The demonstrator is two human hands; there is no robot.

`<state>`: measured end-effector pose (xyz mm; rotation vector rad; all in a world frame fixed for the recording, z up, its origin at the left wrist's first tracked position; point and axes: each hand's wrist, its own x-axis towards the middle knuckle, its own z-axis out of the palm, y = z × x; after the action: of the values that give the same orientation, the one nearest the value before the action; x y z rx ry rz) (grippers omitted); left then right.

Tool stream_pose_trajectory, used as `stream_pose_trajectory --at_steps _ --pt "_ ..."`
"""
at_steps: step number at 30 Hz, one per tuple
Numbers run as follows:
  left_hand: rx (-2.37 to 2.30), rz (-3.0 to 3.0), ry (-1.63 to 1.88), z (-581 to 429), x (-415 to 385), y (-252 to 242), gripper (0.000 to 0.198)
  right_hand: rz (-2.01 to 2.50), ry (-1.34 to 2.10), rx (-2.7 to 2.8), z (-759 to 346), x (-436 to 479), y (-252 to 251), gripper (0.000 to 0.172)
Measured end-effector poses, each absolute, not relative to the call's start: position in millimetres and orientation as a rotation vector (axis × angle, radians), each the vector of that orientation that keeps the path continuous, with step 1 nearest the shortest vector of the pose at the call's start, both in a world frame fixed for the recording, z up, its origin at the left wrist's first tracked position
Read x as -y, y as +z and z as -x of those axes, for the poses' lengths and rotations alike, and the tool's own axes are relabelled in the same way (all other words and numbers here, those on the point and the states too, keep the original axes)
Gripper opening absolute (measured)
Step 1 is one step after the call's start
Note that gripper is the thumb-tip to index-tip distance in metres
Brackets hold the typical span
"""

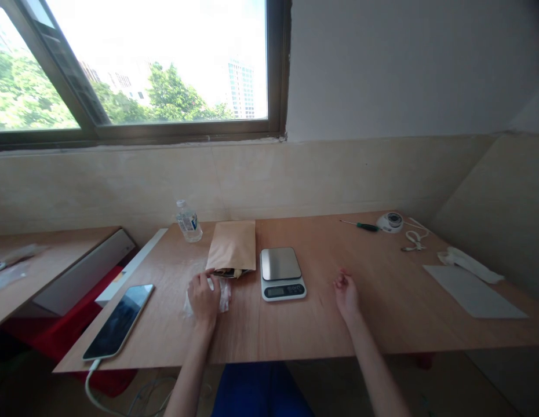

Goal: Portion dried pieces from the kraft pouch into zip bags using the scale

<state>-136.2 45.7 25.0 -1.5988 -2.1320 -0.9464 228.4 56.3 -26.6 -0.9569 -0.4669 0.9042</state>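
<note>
My left hand [204, 298] rests on the table over a crumpled clear plastic bag [225, 295], its fingers a little bent and apart. Its fingertips meet the near left corner of a brown paper bag [232, 246]. That bag lies flat with its mouth toward me, and dark and pale contents, too small to name, show in the opening. To its right sits a white kitchen scale [281, 272] with a bare steel plate; its display cannot be read. Right of the scale, my right hand [348, 295] lies on the table with curled fingers; anything inside them is hidden.
A water bottle [189, 222] stands behind the paper bag. On the left lies a phone [119, 321] with a cable. Farther right are a screwdriver [365, 227], a white dome camera [390, 222] with its cable, a grey sheet [473, 292] and a white wrapped item [469, 263].
</note>
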Motion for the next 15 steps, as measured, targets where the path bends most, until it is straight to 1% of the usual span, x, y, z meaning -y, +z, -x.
stream_pose_trajectory --at_steps 5,9,12,15 --pt "2.239 1.702 -0.712 111.7 -34.2 26.6 0.032 0.944 0.912 0.441 -229.8 -57.8 -25.2 0.016" --pt "2.288 1.676 -0.547 92.5 -30.0 19.7 0.04 0.941 0.926 0.439 -229.8 -57.6 -24.6 0.016" --pt "2.3 1.651 -0.491 87.3 -33.1 16.6 0.048 0.942 0.925 0.444 -230.0 -57.6 -24.9 0.014" --pt "2.313 1.664 -0.5 87.3 -38.8 16.7 0.048 0.936 0.928 0.441 -230.1 -57.5 -25.2 0.013"
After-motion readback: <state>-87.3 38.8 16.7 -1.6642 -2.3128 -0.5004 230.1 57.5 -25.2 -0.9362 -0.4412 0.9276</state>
